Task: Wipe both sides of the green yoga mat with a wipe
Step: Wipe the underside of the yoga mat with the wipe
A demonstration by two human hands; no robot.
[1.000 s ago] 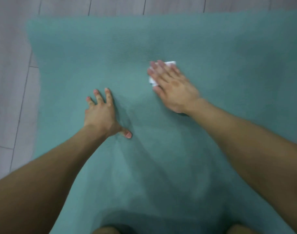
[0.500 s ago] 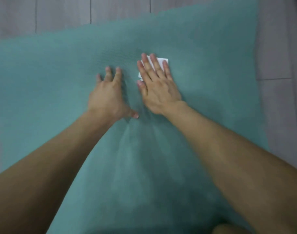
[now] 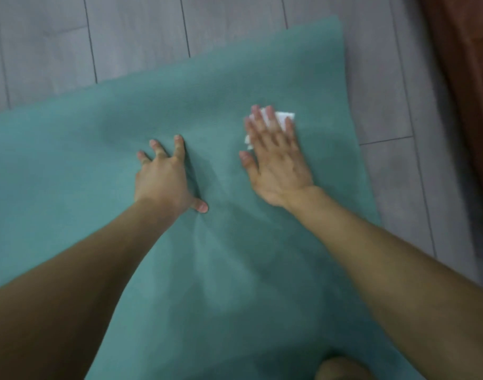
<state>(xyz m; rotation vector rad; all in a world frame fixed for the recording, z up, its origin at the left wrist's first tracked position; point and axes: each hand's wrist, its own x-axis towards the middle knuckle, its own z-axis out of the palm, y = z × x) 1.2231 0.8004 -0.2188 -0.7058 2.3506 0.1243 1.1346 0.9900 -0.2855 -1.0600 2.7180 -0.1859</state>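
Hands bear on the mat (image 3: 70,174), which is spread on the floor (image 3: 130,37): the left hand (image 3: 163,179) rests with fingers spread and holds nothing. Apart to its right, the right hand (image 3: 278,165) presses straight fingers flat on the white wipe (image 3: 285,119), which lies near the mat's right edge. Farther right, a red-brown surface (image 3: 470,78) borders the floor.

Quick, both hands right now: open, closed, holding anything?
Left hand: open, fingers spread, pressing on the green yoga mat.
Right hand: open, flat, pressing the white wipe onto the mat.
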